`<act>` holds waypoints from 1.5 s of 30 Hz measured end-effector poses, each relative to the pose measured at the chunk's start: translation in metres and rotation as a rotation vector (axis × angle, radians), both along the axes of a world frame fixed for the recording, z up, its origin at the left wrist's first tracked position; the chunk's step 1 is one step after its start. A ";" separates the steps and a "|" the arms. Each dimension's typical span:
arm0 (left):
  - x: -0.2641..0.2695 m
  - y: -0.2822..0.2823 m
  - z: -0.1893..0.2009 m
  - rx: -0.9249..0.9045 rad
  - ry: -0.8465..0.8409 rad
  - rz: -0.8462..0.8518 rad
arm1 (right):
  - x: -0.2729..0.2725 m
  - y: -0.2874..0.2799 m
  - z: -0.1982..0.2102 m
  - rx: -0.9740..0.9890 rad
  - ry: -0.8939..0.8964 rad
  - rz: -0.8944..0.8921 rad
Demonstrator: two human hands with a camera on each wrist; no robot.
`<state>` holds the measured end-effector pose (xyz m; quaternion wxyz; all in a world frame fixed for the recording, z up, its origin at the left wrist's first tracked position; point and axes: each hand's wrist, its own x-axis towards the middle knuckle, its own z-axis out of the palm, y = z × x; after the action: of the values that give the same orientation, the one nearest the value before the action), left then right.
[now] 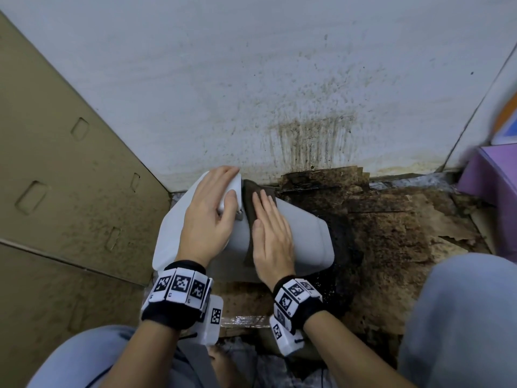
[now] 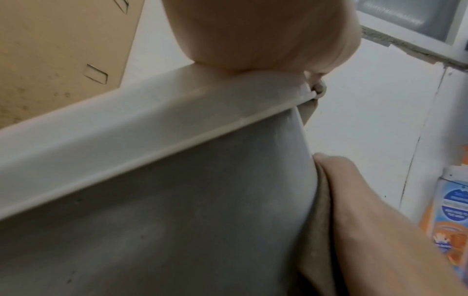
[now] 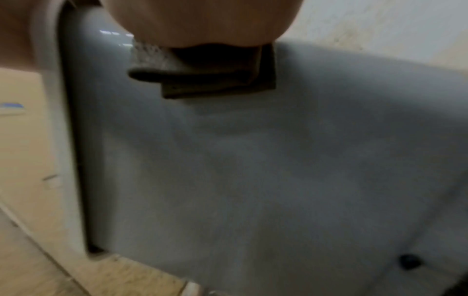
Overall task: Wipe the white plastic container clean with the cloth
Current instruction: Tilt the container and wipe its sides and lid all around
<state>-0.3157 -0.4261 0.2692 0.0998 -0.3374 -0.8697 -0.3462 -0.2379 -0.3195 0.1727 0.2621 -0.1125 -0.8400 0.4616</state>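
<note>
Two hands: left grips 1 container, right presses 1 cloth.

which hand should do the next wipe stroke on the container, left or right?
Right. The right hand already lies flat on the dark cloth, pressing it to the white container's side. The left hand grips the container's rim, steadying it, and is best left there.

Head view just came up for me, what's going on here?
A person is wiping a white plastic container that lies on its side on a stained floor by the wall. The left hand grips its rim to steady it. The right hand presses a dark cloth flat against its outer wall.
</note>
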 end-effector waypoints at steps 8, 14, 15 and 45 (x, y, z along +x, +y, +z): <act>0.002 0.000 0.003 0.025 -0.010 0.007 | 0.013 0.056 -0.067 -0.115 -0.107 -0.068; 0.003 0.000 0.003 0.031 -0.016 0.001 | 0.023 0.082 -0.093 -0.260 -0.321 -0.183; 0.002 0.000 0.003 0.031 -0.013 0.007 | 0.023 0.081 -0.090 -0.255 -0.340 -0.181; 0.006 0.000 0.006 0.054 0.019 0.002 | 0.020 0.096 -0.088 -0.280 -0.493 -0.158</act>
<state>-0.3099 -0.4258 0.2754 0.1175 -0.3367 -0.8594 -0.3665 -0.2177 -0.2240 0.0849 0.0672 -0.3215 -0.7951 0.5099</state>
